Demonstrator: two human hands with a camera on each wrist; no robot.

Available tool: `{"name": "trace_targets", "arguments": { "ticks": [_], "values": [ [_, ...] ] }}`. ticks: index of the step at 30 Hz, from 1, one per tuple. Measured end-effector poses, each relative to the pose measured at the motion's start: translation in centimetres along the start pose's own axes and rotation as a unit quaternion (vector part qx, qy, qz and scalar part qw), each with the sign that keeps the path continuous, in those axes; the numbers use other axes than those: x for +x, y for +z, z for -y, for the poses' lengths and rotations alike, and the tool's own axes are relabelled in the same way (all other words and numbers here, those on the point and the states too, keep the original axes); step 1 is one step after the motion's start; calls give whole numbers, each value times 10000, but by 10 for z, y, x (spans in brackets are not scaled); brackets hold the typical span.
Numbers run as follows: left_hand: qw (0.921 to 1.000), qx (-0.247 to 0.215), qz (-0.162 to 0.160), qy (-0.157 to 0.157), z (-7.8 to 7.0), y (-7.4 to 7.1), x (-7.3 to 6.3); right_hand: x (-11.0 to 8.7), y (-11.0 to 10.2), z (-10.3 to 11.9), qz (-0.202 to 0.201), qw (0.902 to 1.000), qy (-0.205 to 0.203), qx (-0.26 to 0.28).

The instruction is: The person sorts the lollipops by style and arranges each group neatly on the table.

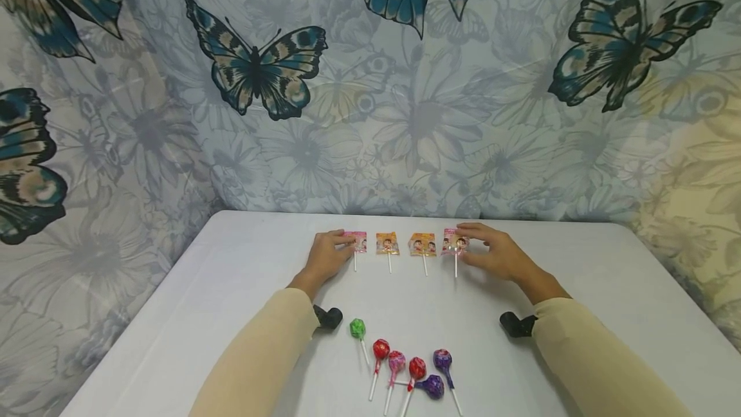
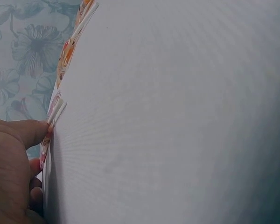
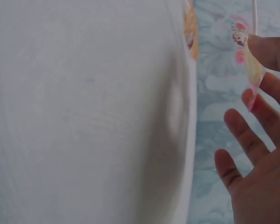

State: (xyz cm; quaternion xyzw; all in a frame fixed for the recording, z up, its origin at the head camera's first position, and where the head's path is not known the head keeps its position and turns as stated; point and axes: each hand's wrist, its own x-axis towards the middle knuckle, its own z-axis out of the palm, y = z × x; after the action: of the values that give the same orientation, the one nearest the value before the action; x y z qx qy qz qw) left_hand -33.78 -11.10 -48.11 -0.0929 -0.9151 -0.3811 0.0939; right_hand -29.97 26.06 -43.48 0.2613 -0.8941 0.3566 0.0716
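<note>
Pink-wrapped lollipop (image 1: 454, 242), right of the head frame's centre, is pinched by the right hand (image 1: 499, 255), set left of that palm, its stick aimed toward the bottom edge; a pink twin (image 1: 359, 242) is pinched by the left hand (image 1: 325, 259). Between them, orange-wrapped lollipops (image 1: 423, 244) are untouched.

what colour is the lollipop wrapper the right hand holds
Mostly pink with cartoon figures; the wrapper shows best in the head view.

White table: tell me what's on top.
Two orange-wrapped lollipops and six round lollipops. The left hand and right hand each hold a pink-wrapped lollipop. Whatever the sleeves cover is hidden.
</note>
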Motion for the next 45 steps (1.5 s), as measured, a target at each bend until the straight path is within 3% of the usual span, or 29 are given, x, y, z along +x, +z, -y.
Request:
{"name": "trace_targets", "arguments": {
  "ticks": [10, 15, 22, 33, 45],
  "values": [
    [10000, 2, -9, 34, 1, 0, 1, 11, 6, -20, 350, 9981, 454, -225],
    [9999, 38, -4, 150, 3, 1, 1, 15, 10, -24, 611, 9952, 651, -399],
    [10000, 29, 46, 67, 0, -1, 0, 18, 12, -24, 961, 9882, 843, -846],
    [9998, -6, 34, 171, 0, -1, -1, 19, 14, -21, 1019, 9842, 734, -1251],
    [9999, 15, 5, 129, -2, -1, -3, 17, 13, -18, 965, 9861, 734, -1140]
  ]
}}
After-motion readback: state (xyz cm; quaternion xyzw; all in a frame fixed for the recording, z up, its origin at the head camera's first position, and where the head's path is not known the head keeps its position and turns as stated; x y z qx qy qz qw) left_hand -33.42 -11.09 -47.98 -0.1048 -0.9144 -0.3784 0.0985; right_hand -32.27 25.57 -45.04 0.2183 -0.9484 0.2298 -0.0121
